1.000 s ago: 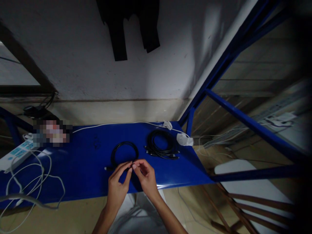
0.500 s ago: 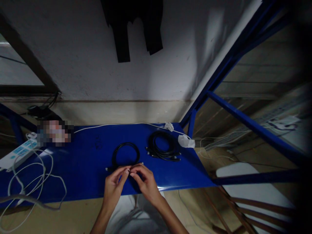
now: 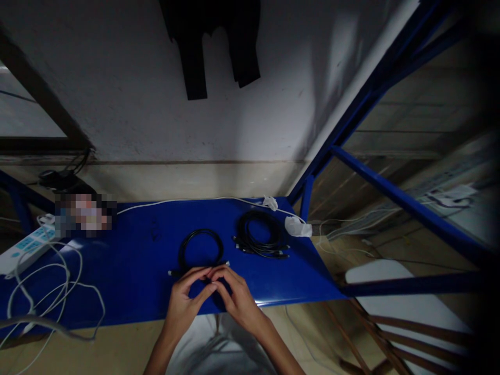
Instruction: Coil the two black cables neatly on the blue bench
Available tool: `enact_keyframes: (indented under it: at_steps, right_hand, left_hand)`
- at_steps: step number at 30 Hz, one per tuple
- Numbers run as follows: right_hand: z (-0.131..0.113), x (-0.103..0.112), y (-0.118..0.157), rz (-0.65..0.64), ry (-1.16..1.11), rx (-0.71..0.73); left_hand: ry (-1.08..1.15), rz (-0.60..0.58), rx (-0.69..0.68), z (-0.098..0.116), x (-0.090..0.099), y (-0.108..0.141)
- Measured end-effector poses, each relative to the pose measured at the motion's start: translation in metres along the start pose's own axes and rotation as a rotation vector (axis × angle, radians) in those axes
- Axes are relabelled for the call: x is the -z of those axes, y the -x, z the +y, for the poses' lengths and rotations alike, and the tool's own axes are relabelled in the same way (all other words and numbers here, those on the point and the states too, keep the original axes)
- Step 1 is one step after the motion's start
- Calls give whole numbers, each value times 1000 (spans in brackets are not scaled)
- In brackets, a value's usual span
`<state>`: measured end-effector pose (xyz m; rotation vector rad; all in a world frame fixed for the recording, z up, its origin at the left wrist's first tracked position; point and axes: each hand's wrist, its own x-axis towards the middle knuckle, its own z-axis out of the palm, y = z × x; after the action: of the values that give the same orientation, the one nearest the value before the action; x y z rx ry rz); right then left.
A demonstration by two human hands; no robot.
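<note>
Facing a grey wall (image 3: pixel 265 114) and working over a blue tabletop (image 3: pixel 133 271), holding left hand (image 3: pixel 183 299) and right hand (image 3: pixel 239 298) fingertip to fingertip near the front edge. Partly covering the near side of a black cable coil (image 3: pixel 182 254) lying on the tabletop. Bending thumbs and forefingers inward but hiding any item between; not showing clearly whether grasping cable or only touching fingertips.

Probably risking the coil springing open, from stiff cable and a loose pinch. Also risking a snag, from plug ends (image 3: pixel 171 272) sticking out left and right, and a mix-up with the larger black cable bundle (image 3: pixel 258 246) just rightward, from looking so alike. Possibly risking a slide off the tabletop, from working so close to its front edge.

Counting two hands, one separate coil, two visible plug ends on it, one larger bundle; not managing to count its overlapping cables. Counting also two crumpled white wrappings (image 3: pixel 298 226), one white power strip (image 3: pixel 27 245), one slatted chair (image 3: pixel 417 325), one hanging black garment (image 3: pixel 193 67).
</note>
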<state>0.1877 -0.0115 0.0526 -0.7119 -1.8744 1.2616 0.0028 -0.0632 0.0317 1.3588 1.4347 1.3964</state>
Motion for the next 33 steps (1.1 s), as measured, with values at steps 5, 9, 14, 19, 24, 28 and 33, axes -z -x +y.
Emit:
enact_keyframes:
  at_steps: [5,9,14,19,24,28,33]
  right_hand:
    - [-2,2,1,-19,9,-10]
    - [5,3,7,-17,19,-48]
    - [19,5,17,18,33,-99]
    - [21,6,21,27,47,-134]
    - [18,6,18,46,71,-147]
    - [20,2,12,84,37,-160]
    - [24,-8,1,161,-77,-217]
  left_hand:
    - [-64,12,-11,-4,0,0]
    - [-210,44,-50,-9,17,-6]
    - [-583,-184,-214,-20,42,-19]
    - [-791,-318,-274,-24,43,-26]
    - [-782,-240,-278,-22,28,-26]
    - [-606,-146,-240,-19,15,-23]
    - [-445,-149,-210,-7,6,-18]
